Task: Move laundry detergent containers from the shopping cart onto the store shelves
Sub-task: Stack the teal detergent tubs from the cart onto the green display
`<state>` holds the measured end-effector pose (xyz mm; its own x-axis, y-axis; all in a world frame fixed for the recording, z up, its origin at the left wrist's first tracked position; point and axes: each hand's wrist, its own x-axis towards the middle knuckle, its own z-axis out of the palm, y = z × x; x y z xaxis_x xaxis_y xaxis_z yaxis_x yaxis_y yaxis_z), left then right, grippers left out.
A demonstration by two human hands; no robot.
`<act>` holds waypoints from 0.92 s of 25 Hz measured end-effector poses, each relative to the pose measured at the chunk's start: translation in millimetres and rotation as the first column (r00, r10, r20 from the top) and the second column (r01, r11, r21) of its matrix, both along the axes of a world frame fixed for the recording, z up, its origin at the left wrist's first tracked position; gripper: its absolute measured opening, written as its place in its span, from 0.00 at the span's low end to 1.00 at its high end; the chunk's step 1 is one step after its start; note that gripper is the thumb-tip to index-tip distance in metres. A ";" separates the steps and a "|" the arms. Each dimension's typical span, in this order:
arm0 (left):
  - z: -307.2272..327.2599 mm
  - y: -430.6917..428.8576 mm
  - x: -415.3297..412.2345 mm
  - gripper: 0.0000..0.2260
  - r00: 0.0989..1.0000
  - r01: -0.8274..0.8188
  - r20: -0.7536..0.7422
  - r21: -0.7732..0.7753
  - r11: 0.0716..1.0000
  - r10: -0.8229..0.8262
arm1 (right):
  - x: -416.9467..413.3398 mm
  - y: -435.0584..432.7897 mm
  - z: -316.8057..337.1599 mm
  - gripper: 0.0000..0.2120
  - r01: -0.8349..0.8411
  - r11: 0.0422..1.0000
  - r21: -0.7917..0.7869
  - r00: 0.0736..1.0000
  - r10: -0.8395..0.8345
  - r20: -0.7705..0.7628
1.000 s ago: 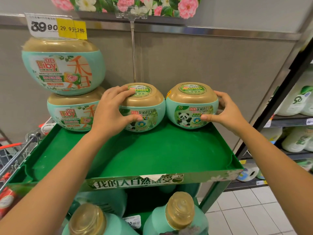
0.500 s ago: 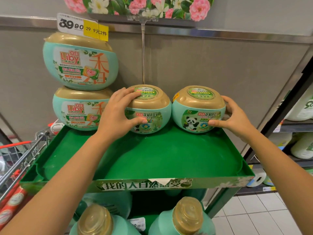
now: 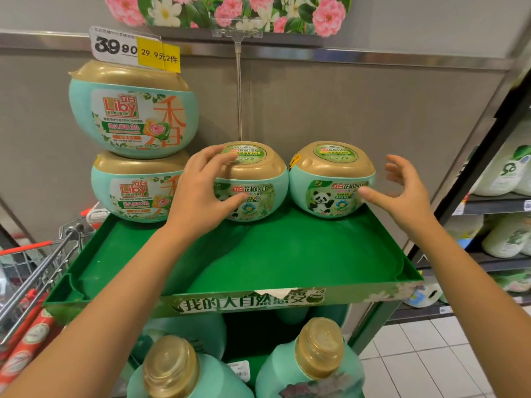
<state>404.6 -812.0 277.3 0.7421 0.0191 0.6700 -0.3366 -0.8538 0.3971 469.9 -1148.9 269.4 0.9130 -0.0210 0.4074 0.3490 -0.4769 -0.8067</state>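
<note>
Two small tubs stand side by side at the back of the shelf [image 3: 258, 254], so this pair looks placed, though the cart [image 3: 57, 254] is mostly out of view and I cannot tell what remains. The left hand [image 3: 201, 191] curls over the left tub [image 3: 258, 173]; the right hand [image 3: 402, 193], gripping the right tub [image 3: 330, 179] half a second ago, has let go — fingers spread wide, just beside it
</note>
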 end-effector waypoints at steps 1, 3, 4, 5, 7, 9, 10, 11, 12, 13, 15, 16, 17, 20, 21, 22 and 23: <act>0.5 -0.7 -4.9 0.26 1.000 -0.003 0.013 -0.032 0.999 0.003 | -9.0 3.0 0.0 0.38 0.051 0.999 0.013 0.998 -0.052 0.046; 0.6 -2.9 -18.4 0.21 0.999 -0.008 0.045 -0.095 0.995 0.012 | -28.7 12.6 1.3 0.29 0.106 0.994 0.040 0.987 -0.110 0.116; 0.3 -4.3 -27.7 0.19 0.998 -0.007 0.054 -0.137 0.991 0.015 | -39.7 19.1 3.0 0.24 0.103 0.992 0.071 0.983 -0.113 0.147; 0.4 -6.3 -37.7 0.17 0.999 -0.002 0.048 -0.205 0.979 0.012 | -50.1 26.0 5.2 0.20 0.077 0.990 0.117 0.980 -0.097 0.175; 0.0 -11.6 -63.9 0.11 1.000 0.009 -0.001 -0.410 0.912 -0.010 | -72.8 40.4 10.2 0.11 -0.015 0.978 0.209 0.980 -0.027 0.197; -4.0 -17.2 -97.9 0.05 1.000 -0.001 -0.010 -0.558 0.830 -0.005 | -96.7 55.3 13.5 0.06 -0.143 0.953 0.266 0.974 0.088 0.206; -7.6 -20.1 -116.9 0.04 1.000 -0.015 -0.012 -0.600 0.800 0.010 | -109.3 62.7 12.7 0.08 -0.212 0.938 0.276 0.965 0.157 0.208; -12.0 -23.4 -136.7 0.05 1.000 -0.026 -0.017 -0.635 0.772 0.020 | -121.8 69.3 9.9 0.10 -0.280 0.919 0.277 0.952 0.228 0.204; -17.1 -27.2 -158.0 0.05 0.999 -0.032 -0.020 -0.670 0.742 0.026 | -134.8 75.9 5.3 0.10 -0.341 0.899 0.275 0.935 0.296 0.193; -23.2 -30.9 -179.2 0.05 0.999 -0.033 -0.021 -0.706 0.708 0.026 | -148.1 82.1 -0.6 0.10 -0.399 0.873 0.280 0.915 0.361 0.178; -40.6 -38.4 -226.2 0.05 0.998 -0.065 -0.035 -0.761 0.645 0.058 | -177.7 94.9 -17.7 0.10 -0.512 0.806 0.295 0.858 0.496 0.134; -51.1 -42.0 -248.9 0.05 0.994 -0.105 -0.064 -0.776 0.622 0.087 | -192.4 100.1 -28.3 0.10 -0.561 0.772 0.298 0.824 0.557 0.105; -63.4 -45.7 -271.4 0.07 0.987 -0.155 -0.101 -0.786 0.598 0.123 | -208.1 104.9 -40.3 0.09 -0.608 0.736 0.298 0.783 0.618 0.073; -101.0 -56.2 -341.0 0.09 0.942 -0.327 -0.240 -0.815 0.478 0.236 | -258.8 119.9 -81.7 0.08 -0.729 0.605 0.321 0.621 0.781 -0.064; -112.2 -60.2 -363.6 0.09 0.923 -0.372 -0.278 -0.819 0.438 0.264 | -274.9 124.7 -96.2 0.07 -0.747 0.572 0.340 0.570 0.813 -0.115; -124.1 -64.3 -386.4 0.08 0.902 -0.417 -0.320 -0.818 0.396 0.289 | -290.6 129.1 -111.0 0.07 -0.758 0.544 0.358 0.519 0.837 -0.172; -136.6 -68.3 -408.8 0.07 0.875 -0.468 -0.371 -0.812 0.348 0.312 | -305.3 133.6 -126.0 0.07 -0.770 0.522 0.368 0.467 0.853 -0.234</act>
